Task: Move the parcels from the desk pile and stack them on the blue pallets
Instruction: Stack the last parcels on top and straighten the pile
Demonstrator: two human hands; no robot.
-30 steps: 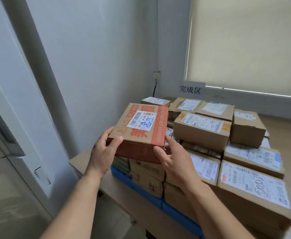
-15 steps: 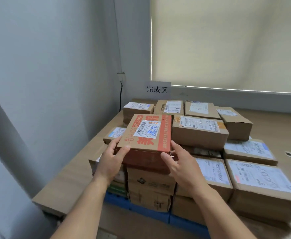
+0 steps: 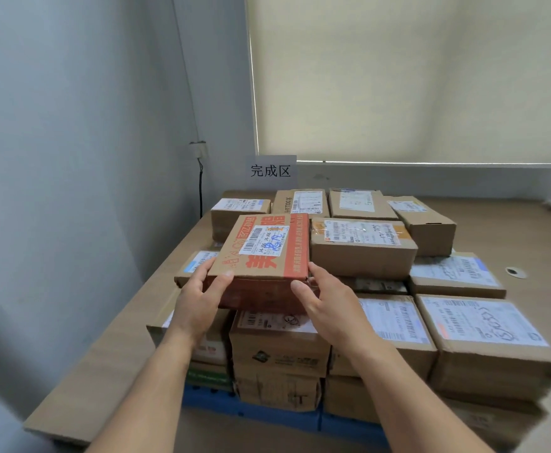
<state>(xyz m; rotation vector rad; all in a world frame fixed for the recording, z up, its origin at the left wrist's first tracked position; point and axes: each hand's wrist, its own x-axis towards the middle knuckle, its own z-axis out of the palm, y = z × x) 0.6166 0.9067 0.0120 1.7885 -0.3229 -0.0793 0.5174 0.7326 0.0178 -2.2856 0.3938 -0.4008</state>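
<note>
Brown parcel stack (image 3: 483,351) on blue plastic pallet (image 3: 267,411), labelled cardboard box (image 3: 362,256) touching right, my left hand (image 3: 199,300) and right hand (image 3: 331,310) clasp near corners of flat red-printed cardboard parcel (image 3: 264,253)

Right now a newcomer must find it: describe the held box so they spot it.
Below the blind and the white sign, parcels are stacked on a blue pallet. At the stack's near left, the left hand and right hand hold a flat box. Its top bears big orange-red characters; neighbouring tops are plain brown.
</note>
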